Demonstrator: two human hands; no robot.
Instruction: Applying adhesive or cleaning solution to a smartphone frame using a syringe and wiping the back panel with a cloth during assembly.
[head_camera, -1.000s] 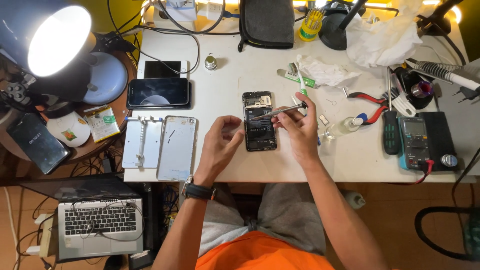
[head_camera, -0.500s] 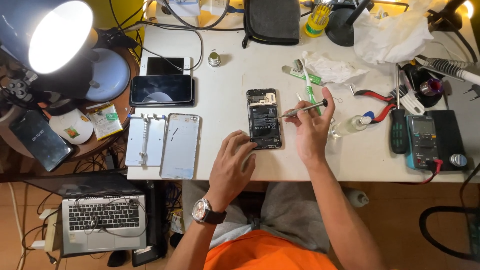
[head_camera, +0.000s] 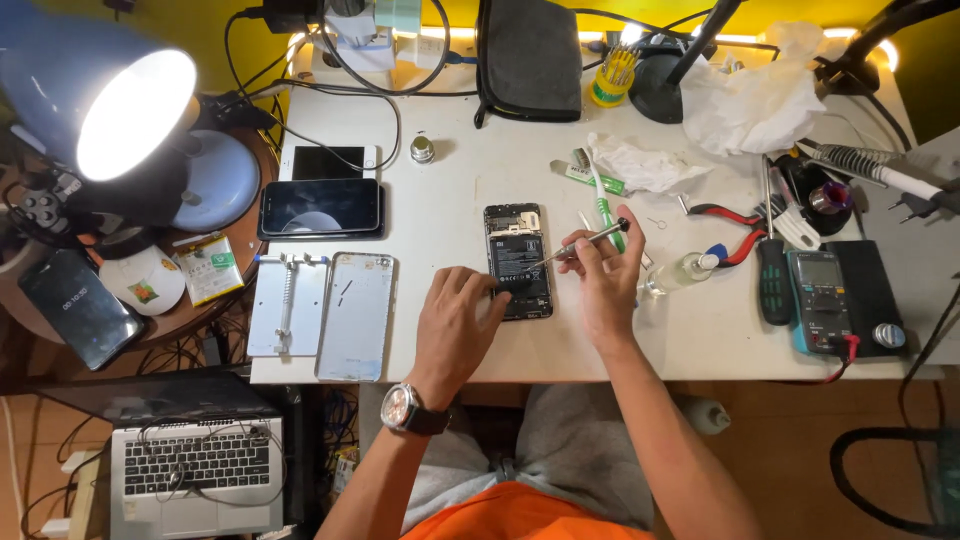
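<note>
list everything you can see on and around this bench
opened phone: 1, black, desk centre
screwdriver: 1, silver, right hand
intact phones: 2, dark, desk left
back cover: 1, silver, front left
holder plate: 1, silver, beside cover
lamp: 1, blue, lit, far left
multimeter: 1, teal, right
pliers: 1, red, right
pouch: 1, black, back
laptop: 1, grey, floor left
left hand: steadies opened phone
right hand: grips screwdriver

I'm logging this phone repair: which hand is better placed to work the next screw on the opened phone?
Probably the right hand: it already holds the screwdriver, tip angled at the opened phone. The left hand only rests its fingers on the phone's lower edge, steadying it.
</note>
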